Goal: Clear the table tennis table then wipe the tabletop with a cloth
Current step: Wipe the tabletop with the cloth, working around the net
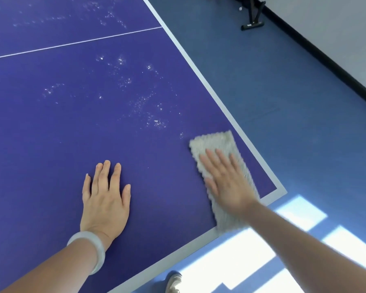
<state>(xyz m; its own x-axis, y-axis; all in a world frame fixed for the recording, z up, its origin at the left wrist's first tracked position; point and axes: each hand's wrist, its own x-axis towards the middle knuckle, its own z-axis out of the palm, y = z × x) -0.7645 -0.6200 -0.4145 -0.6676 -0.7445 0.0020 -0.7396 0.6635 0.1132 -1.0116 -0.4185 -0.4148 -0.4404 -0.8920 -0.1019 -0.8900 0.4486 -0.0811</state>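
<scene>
Cloth (pixel 217 142), grey, nubbly, oblong, lies under flat right hand (pixel 228 185) on smooth tabletop (pixel 68 127).

Tabletop (pixel 51 127) deep violet-blue, with a thin white centre line (pixel 72 44) and a pale grey-white edge band (pixel 209 87). Whitish speckles (pixel 140 102) in scattered patches over the blue. Cloth (pixel 216 142) light grey, zigzag edge. Floor (pixel 283 102) mid blue with bright white sunlit rectangles. Bangle (pixel 93 248) milky white. Wall (pixel 336 28) light grey, skirting (pixel 317 49) black. Stand (pixel 253 17) black. Shoe (pixel 173 280) off-white.
</scene>
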